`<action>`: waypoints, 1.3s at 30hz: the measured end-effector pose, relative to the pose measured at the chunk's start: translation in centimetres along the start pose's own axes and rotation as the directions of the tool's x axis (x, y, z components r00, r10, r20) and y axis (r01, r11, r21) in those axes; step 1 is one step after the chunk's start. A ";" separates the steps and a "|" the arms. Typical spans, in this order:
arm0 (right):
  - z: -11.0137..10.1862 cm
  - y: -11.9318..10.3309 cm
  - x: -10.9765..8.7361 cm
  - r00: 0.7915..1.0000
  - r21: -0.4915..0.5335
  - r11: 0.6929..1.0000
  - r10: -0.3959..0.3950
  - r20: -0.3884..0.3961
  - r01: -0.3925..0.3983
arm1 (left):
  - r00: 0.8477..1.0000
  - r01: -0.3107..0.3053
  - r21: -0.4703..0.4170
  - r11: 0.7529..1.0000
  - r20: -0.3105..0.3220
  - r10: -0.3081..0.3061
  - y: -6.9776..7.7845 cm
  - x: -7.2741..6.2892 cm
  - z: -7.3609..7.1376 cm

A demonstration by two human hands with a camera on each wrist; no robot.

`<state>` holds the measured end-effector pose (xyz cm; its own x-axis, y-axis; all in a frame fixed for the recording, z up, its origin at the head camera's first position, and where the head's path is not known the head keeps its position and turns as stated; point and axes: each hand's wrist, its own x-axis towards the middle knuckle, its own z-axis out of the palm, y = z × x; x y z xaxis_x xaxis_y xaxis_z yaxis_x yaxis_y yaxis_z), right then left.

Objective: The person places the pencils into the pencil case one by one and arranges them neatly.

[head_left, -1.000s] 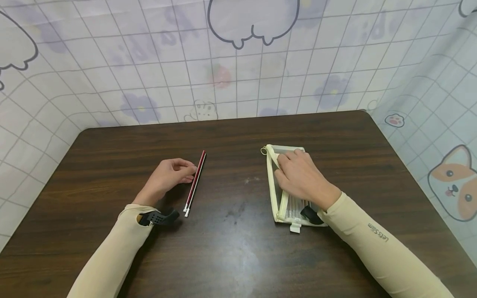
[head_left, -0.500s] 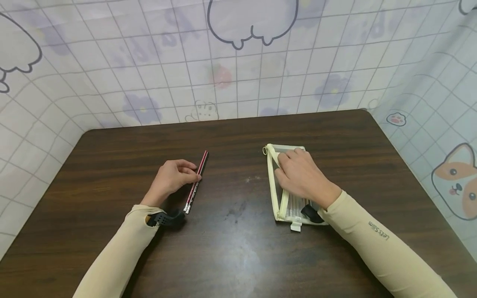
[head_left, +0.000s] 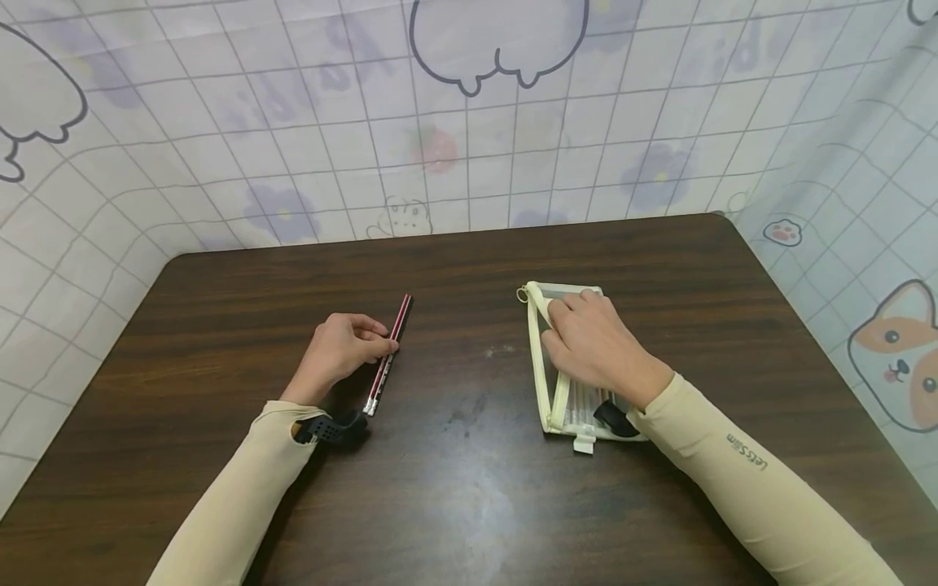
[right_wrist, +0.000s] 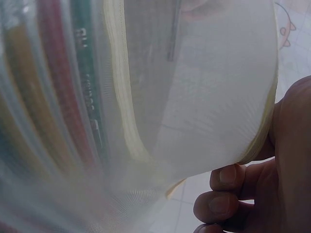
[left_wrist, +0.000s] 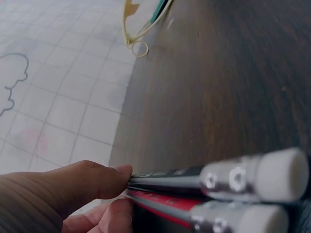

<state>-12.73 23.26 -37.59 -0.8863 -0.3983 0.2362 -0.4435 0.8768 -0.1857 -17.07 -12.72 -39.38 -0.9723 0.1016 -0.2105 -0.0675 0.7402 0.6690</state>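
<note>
In the head view, my left hand pinches two pencils, a red one and a black one, side by side between thumb and fingers. Both have white erasers and silver ferrules at the end nearer me. Whether they are clear of the table cannot be told. On the right, my right hand grips the edge of a translucent mesh pencil pouch with pale yellow zip trim, its opening spread apart. Several coloured pencils show through the mesh in the right wrist view.
Both hands are over a dark wooden table. A zip ring hangs at the pouch's far left corner, and a white tag sticks out near its front edge. A patterned cloth rises behind the table.
My left thumb and fingers have closed on the two pencils, which have drawn together and shifted slightly. The right hand keeps its hold on the pouch edge.
</note>
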 end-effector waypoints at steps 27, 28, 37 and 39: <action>-0.2 0.0 0.0 1.000 0.003 1.000 0.011 -0.011 -0.011 | 0.997 -0.020 -0.104 0.994 0.074 0.028 -0.4 0.1 -0.6; -0.2 0.0 0.0 1.000 0.003 1.000 0.011 -0.012 -0.011 | 0.996 -0.021 -0.116 0.993 0.081 0.030 -0.4 0.1 -0.6; -0.3 0.2 0.1 1.000 0.009 1.000 0.013 -0.009 -0.013 | 0.986 0.027 -0.431 0.902 0.158 0.047 0.2 0.1 -0.7; -0.3 0.2 0.1 1.000 0.010 1.000 0.012 -0.007 -0.012 | 0.982 0.031 -0.501 0.865 0.176 0.066 0.6 0.0 -0.6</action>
<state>-12.83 23.51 -37.33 -0.8907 -0.3856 0.2407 -0.4340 0.8789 -0.1979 -17.25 -12.67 -38.54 -0.9202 0.2656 -0.2874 -0.2007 0.3101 0.9293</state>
